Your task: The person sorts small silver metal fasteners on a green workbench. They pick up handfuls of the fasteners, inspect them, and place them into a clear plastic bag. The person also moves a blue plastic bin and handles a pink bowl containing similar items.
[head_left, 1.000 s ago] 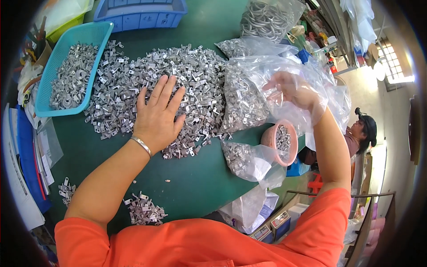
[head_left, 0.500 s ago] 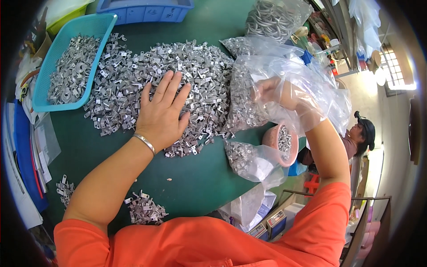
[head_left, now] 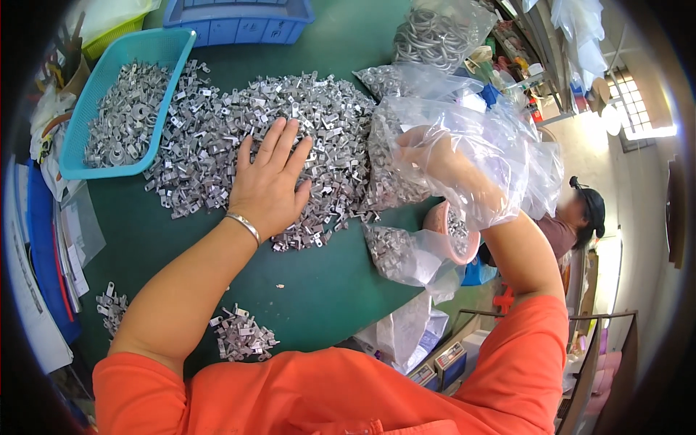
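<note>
My left hand [head_left: 268, 181] lies flat, fingers spread, on a wide heap of small grey metal brackets [head_left: 319, 109], each with a hole. It grips nothing. A clear plastic bag [head_left: 500, 159] surrounds my right hand [head_left: 431, 156] and wrist. Through the film its fingers look curled together beside the bracket-filled part of the bag; what they hold is hidden. To the left of the heap, a turquoise basket [head_left: 72, 148] holds more brackets and a few round metal pieces.
A blue bin [head_left: 246, 30] stands at the back. Metal rings fill a bag [head_left: 435, 36] at the back right. By my right forearm are a pink bowl [head_left: 470, 246] and a smaller bag of brackets [head_left: 391, 250]. A loose bracket pile [head_left: 243, 335] lies near me. Another person [head_left: 576, 217] is at right.
My right hand, inside the bag, has moved slightly left, and the bag's film has shifted around the wrist. My left hand stays spread on the heap. The whole view has shifted a little.
</note>
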Motion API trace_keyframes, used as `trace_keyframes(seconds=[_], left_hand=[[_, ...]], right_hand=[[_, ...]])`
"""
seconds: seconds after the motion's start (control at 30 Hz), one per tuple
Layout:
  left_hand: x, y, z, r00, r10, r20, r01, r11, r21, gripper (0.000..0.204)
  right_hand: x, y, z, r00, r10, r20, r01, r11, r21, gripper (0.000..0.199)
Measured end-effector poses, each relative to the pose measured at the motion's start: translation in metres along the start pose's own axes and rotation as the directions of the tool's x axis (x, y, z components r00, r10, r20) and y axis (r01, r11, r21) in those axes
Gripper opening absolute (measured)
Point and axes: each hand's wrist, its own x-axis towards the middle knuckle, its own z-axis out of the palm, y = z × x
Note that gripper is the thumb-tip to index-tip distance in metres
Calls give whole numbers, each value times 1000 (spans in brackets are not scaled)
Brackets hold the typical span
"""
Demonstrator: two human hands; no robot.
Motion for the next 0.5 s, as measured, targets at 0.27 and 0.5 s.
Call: trace_keyframes(seconds=[0.27,0.5], left_hand=[[0,3,3,1000,19,-12,-20,1000,-11,58],[0,1,-2,1000,-5,10,5,997,81,58]], right_hand=[[-69,54,-59,958,-34,-284,149,906,395,28],[-106,45,-44,887,279,-369,155,571,806,32]])
